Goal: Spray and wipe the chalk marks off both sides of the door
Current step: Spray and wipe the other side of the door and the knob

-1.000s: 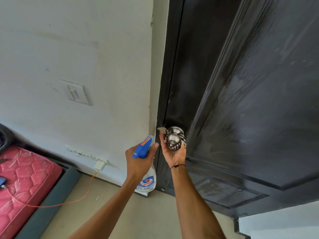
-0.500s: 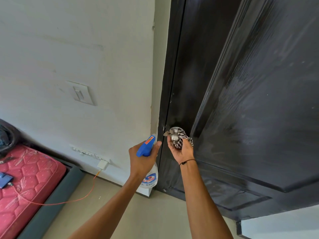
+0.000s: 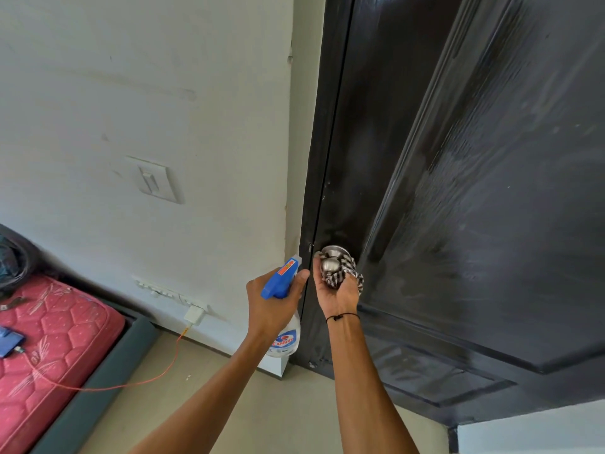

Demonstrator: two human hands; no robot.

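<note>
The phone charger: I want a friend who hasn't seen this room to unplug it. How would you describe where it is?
Start at the white wall left of the dark door and look low, near the floor, past the red mattress. A long white socket strip runs there; the charger is the white block at its right end, the only thing trailing a thin orange cable.

We're inside a home here, a bedroom by the look of it. A red quilted mattress [image 3: 49,342] lies low on a grey base [image 3: 98,388] at the left edge, a small blue device [image 3: 9,340] resting on it. Pale painted wall [image 3: 147,93], a bit scuffed, carries a light switch [image 3: 154,180] and a socket strip [image 3: 170,294] low down, with a white charger [image 3: 194,314] plugged in, orange cable [image 3: 137,381] trailing over the beige floor [image 3: 203,404]. Dark panelled door [image 3: 474,191], round metal knob [image 3: 330,265].
</note>
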